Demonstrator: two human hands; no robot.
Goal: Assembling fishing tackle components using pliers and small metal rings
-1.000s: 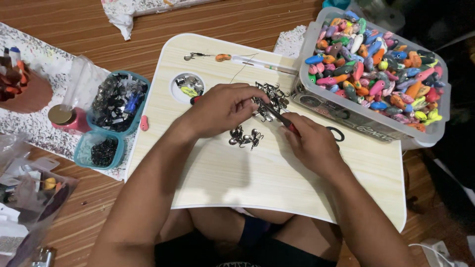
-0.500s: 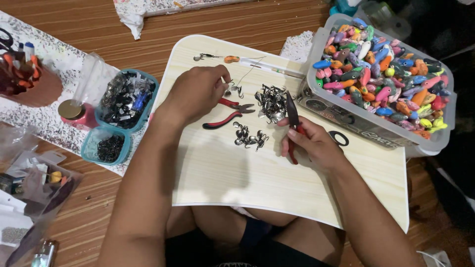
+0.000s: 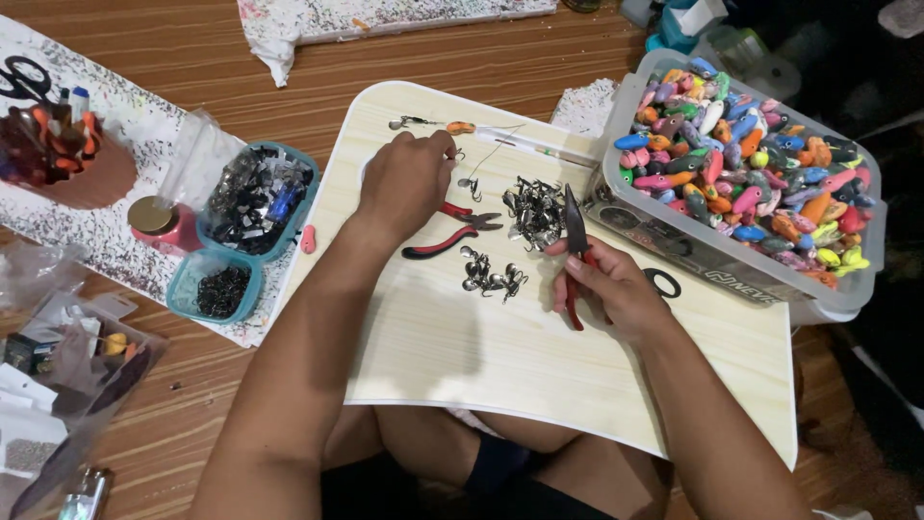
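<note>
My left hand (image 3: 409, 180) reaches to the far left part of the pale wooden lap board (image 3: 481, 356), fingers curled over a small spot that it hides; whether it grips anything I cannot tell. My right hand (image 3: 606, 289) holds red-handled pliers (image 3: 576, 241) upright, jaws pointing away from me. A second pair of red-handled pliers (image 3: 450, 236) lies flat on the board between my hands. A pile of small metal hooks and rings (image 3: 534, 210) sits beside the held pliers, and a smaller cluster (image 3: 489, 277) lies nearer me.
A clear bin of colourful fishing-lure bodies (image 3: 751, 164) stands at the right. Two teal trays of metal parts (image 3: 252, 200) (image 3: 218, 289) and a small jar (image 3: 159, 221) are at the left. A holder with scissors (image 3: 48, 144) stands far left. Plastic bags (image 3: 67, 366) lie near my left knee.
My left hand left the spot beside my right hand, put the second pliers down on the board, and reached to the far left. My right hand stayed holding its pliers.
</note>
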